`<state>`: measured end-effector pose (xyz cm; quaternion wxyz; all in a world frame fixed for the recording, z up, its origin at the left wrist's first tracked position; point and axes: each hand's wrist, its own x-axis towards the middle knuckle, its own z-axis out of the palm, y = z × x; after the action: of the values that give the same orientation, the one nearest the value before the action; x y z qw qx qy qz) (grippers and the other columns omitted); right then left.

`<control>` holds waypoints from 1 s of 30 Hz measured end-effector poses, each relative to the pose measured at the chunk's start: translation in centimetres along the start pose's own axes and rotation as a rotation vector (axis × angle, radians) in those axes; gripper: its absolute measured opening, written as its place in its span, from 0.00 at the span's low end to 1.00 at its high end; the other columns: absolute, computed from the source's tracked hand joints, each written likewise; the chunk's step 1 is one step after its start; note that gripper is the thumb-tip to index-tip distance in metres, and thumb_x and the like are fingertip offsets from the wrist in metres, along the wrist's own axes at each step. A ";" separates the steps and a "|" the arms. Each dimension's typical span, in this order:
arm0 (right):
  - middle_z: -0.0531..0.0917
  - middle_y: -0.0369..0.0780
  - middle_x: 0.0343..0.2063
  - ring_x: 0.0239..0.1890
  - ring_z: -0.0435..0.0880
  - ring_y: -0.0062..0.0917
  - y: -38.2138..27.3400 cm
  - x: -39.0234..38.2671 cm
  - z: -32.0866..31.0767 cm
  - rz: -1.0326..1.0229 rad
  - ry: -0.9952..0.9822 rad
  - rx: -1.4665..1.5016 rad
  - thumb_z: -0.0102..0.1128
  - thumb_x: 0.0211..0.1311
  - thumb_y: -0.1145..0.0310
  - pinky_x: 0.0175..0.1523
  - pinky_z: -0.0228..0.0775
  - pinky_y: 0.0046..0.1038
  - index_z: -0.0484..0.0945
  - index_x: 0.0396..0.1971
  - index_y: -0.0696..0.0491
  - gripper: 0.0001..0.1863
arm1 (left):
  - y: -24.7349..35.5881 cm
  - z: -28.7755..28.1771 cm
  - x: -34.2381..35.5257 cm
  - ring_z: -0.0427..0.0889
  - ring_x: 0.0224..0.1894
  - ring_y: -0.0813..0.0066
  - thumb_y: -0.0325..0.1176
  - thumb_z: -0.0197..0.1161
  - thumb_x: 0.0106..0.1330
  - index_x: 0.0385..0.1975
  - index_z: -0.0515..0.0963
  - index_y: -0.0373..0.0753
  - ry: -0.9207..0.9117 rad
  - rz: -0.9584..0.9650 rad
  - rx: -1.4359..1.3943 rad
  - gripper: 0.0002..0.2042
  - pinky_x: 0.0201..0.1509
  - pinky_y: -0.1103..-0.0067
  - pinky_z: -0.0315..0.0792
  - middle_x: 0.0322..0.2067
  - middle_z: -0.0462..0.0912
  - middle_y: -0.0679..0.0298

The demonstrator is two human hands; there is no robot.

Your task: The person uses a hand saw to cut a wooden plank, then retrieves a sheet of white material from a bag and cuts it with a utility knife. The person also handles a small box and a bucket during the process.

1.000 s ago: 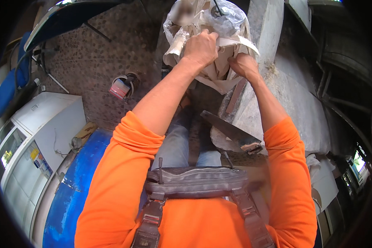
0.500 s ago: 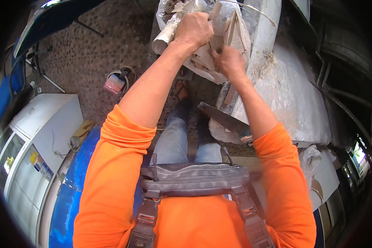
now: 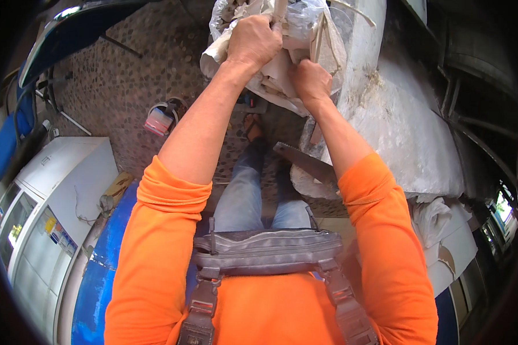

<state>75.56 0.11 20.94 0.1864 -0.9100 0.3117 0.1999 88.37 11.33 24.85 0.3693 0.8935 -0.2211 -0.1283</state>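
A whitish sack [image 3: 276, 86] full of pale scraps and clear plastic lies at the top middle. My left hand [image 3: 254, 43] is closed over it, with a thin light-brown strip [image 3: 280, 10] standing up from its fingers. Beside it on the right, my right hand [image 3: 312, 83] is closed at the sack's inner side; what its fingers hold, if anything, is hidden. A pale rolled piece [image 3: 213, 57] sticks out at the sack's left edge. Below my right forearm lies a handsaw [image 3: 305, 161], its handle end covered by my sleeve.
A large white-coated block [image 3: 403, 144] stands on the right, with a white post [image 3: 364, 52] rising beside the sack. On the pebbled floor [image 3: 132, 75] sits a small bucket [image 3: 162, 118]. A white glass-front cabinet [image 3: 69, 167] and a blue surface [image 3: 106, 259] are at left.
Both hands have shifted slightly left in the picture, the right one also a little up. The strip at my left hand now stands more upright. The saw's handle has gone behind my sleeve.
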 end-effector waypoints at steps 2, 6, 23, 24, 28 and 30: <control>0.90 0.54 0.40 0.47 0.90 0.51 0.1 -0.2 -0.4 0.000 -0.002 -0.010 0.54 0.62 0.65 0.54 0.80 0.46 0.90 0.38 0.58 0.18 | -0.2 -0.2 -0.2 0.88 0.39 0.42 0.38 0.63 0.66 0.32 0.87 0.31 0.012 -0.005 -0.031 0.14 0.49 0.59 0.82 0.33 0.87 0.40; 0.89 0.55 0.40 0.48 0.90 0.51 -1.0 0.8 0.2 0.056 -0.025 -0.029 0.55 0.62 0.66 0.56 0.80 0.46 0.90 0.40 0.57 0.17 | -0.6 -0.6 -0.7 0.88 0.39 0.43 0.37 0.63 0.66 0.30 0.86 0.32 0.125 0.142 -0.023 0.14 0.49 0.60 0.82 0.33 0.87 0.42; 0.89 0.54 0.36 0.43 0.90 0.50 1.4 0.8 1.4 -0.163 0.040 -0.215 0.59 0.68 0.53 0.48 0.81 0.47 0.88 0.37 0.54 0.19 | -0.6 -0.7 -1.0 0.88 0.43 0.44 0.35 0.64 0.66 0.36 0.84 0.32 0.102 0.121 0.062 0.10 0.49 0.59 0.83 0.40 0.87 0.44; 0.89 0.53 0.33 0.41 0.90 0.49 0.9 0.0 1.9 -0.078 0.074 -0.167 0.60 0.69 0.51 0.46 0.81 0.46 0.86 0.38 0.53 0.19 | -0.5 -0.7 -1.6 0.89 0.42 0.43 0.33 0.62 0.66 0.35 0.83 0.31 0.087 0.124 0.063 0.09 0.48 0.59 0.83 0.41 0.87 0.44; 0.89 0.53 0.35 0.42 0.89 0.54 2.0 -3.9 1.6 0.128 0.236 0.340 0.67 0.63 0.48 0.51 0.79 0.49 0.79 0.48 0.55 0.25 | 0.4 -0.4 -2.3 0.88 0.43 0.43 0.32 0.66 0.66 0.46 0.78 0.34 0.096 0.060 0.089 0.12 0.48 0.59 0.83 0.44 0.86 0.46; 0.89 0.55 0.37 0.44 0.88 0.55 3.1 -3.5 1.9 0.181 0.125 0.222 0.66 0.64 0.48 0.53 0.78 0.49 0.78 0.49 0.57 0.27 | 2.0 -0.2 -3.3 0.87 0.45 0.45 0.32 0.69 0.65 0.50 0.77 0.37 0.123 -0.005 0.042 0.16 0.49 0.60 0.82 0.45 0.86 0.49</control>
<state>70.61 0.45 20.29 0.2473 -0.8627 0.4234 0.1232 84.96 11.82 26.59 0.3632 0.9077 -0.1985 -0.0694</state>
